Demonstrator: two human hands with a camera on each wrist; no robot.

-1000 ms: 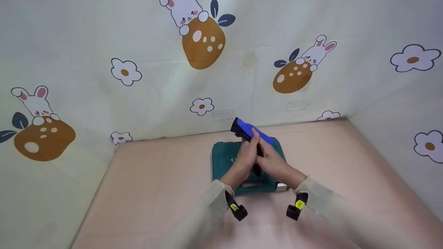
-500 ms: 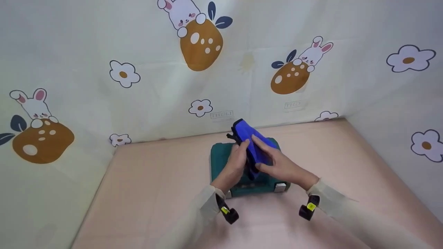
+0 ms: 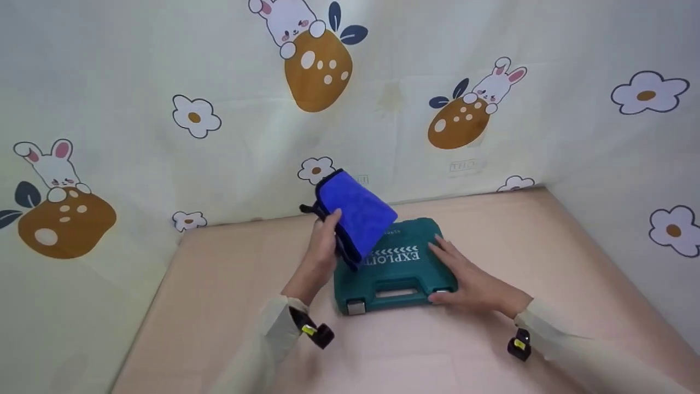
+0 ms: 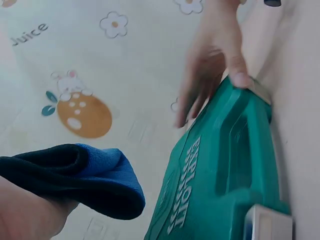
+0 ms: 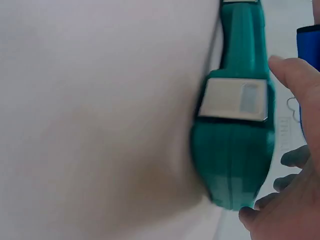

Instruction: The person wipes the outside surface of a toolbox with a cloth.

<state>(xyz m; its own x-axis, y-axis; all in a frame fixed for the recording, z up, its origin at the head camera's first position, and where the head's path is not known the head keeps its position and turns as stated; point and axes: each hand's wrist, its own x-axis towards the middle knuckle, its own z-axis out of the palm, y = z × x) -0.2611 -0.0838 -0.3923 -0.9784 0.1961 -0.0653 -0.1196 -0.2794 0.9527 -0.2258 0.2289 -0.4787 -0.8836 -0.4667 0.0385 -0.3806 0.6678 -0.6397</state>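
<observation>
My left hand [image 3: 320, 249] grips a folded blue cloth [image 3: 361, 210] with black edging, thumb on top, raised over the left part of a case. The green hard case [image 3: 426, 268] lies flat, its lettered lid up and its handle towards me. In the left wrist view the cloth [image 4: 107, 172] shows folded layers. My right hand [image 3: 476, 284] is at the case's right side with fingers spread and straight, thumb near the right metal latch [image 5: 230, 97]. The right wrist view shows its fingertips [image 5: 247, 215] close beside the case.
The case stands on a pinkish tabletop [image 3: 246, 306]. A fabric backdrop [image 3: 235, 164] printed with rabbits and flowers rises behind and at both sides. A second metal latch [image 3: 356, 307] sits at the case's front left.
Both hands held the blue cloth before. My right hand has let go and moved down right to the case; my left has carried the cloth left, uncovering the lid's lettering.
</observation>
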